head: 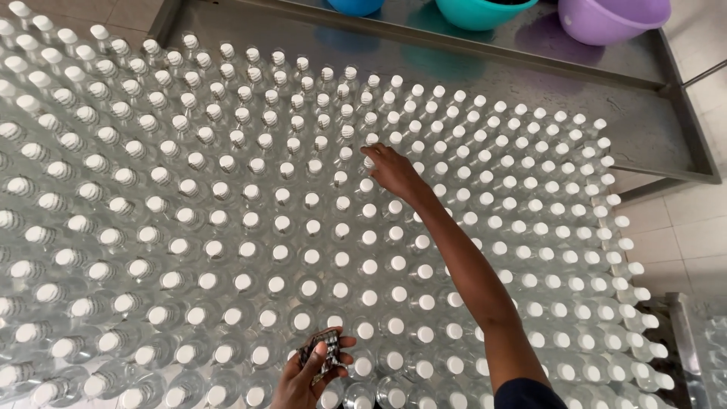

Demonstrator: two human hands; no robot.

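Note:
A dense field of clear bottles with white caps [303,227] covers nearly the whole view, standing upright in rows. My right hand [394,170] reaches far out over them, fingertips down on the cap of one bottle [369,161] in the middle of the field. My left hand [307,375] stays near the bottom edge, fingers curled around a small dark bundle of seals or labels [322,352], held just above the nearest bottles.
A steel table [644,136] with a raised rim lies beyond the bottles at the top right. On its far edge stand a blue basin [356,6], a teal basin [485,11] and a purple basin [613,19]. Tiled floor [681,227] shows at the right.

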